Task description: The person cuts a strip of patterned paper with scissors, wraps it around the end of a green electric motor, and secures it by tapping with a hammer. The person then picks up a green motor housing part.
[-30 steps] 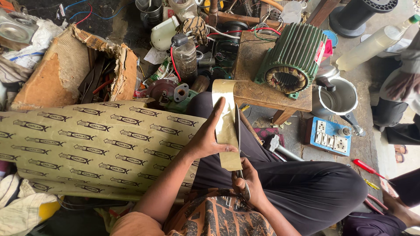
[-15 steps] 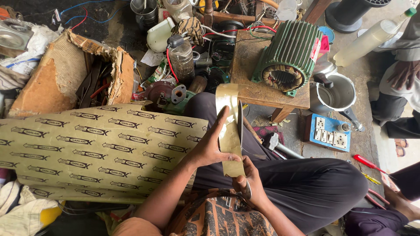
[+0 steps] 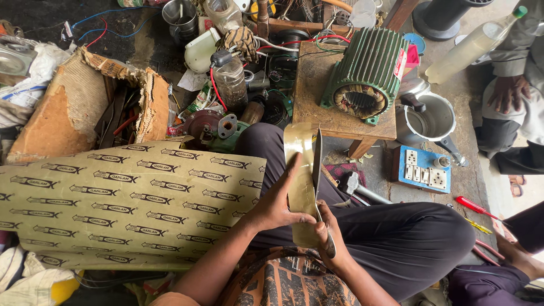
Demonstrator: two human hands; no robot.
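Observation:
My left hand (image 3: 277,205) pinches a long, narrow strip of olive-yellow insulating paper (image 3: 299,170) that stands up over my lap. My right hand (image 3: 334,242) grips a pair of scissors (image 3: 318,164) by the handles, and the blades run along the strip's right edge. A large sheet of the same paper (image 3: 130,204), printed with rows of dark marks, lies spread to my left across my knee. I sit cross-legged in dark trousers.
A green ribbed motor stator (image 3: 365,73) rests on a low wooden stool (image 3: 309,99). Nearby are a torn cardboard box (image 3: 73,107), a metal pot (image 3: 428,119), a blue switch board (image 3: 422,170), a hammer (image 3: 360,190) and a red screwdriver (image 3: 476,207). Another person's hand (image 3: 509,93) is at right.
Both hands stay on the strip and the scissors blade now reaches higher along its right edge. The other person's hand at right has shifted.

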